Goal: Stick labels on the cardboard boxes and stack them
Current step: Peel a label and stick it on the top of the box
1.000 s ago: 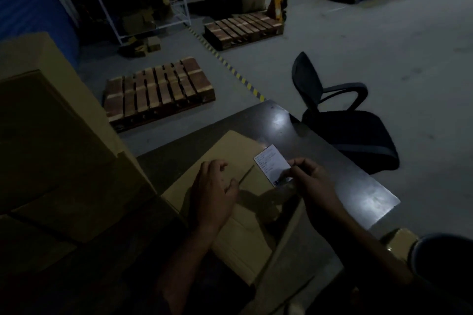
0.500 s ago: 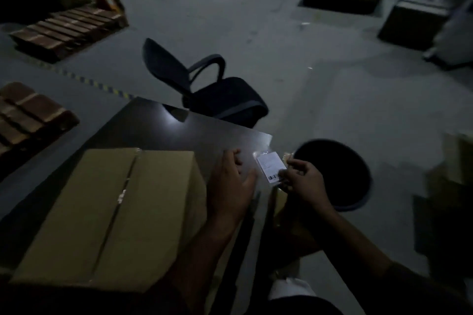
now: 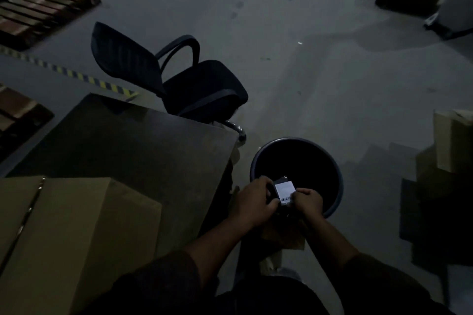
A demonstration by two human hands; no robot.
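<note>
Fingers [image 3: 272, 203] of both hands are curled around a small white label [image 3: 284, 192], pinching it between them; the left hand [image 3: 252, 199] grips its left edge and the right hand [image 3: 308, 201] its lower right corner, near a printed barcode. It looks as if the backing is being peeled away, though the dim light hides the exact grip

Both hands hover off the table, over the near rim of a round dark bin [image 3: 337, 181] standing on the floor. The cardboard box [image 3: 76, 233] that the label is presumably meant for sits on the table [image 3: 143, 143] well to the left of the hands, its taped seam running away from the person. So the coming move likely turns on carrying the label leftward, back across the table edge to the box top. The left hand is the nearer one to the box. The label's long side points roughly away from the person, tilted slightly

A black office chair [image 3: 179, 77] stands beyond the table, and wooden pallets [image 3: 43, 7] lie on the floor at far left

Compared with half a second earlier, the left hand has left the table edge and joined the right hand on the label, and both have shifted right, over the bin
</note>
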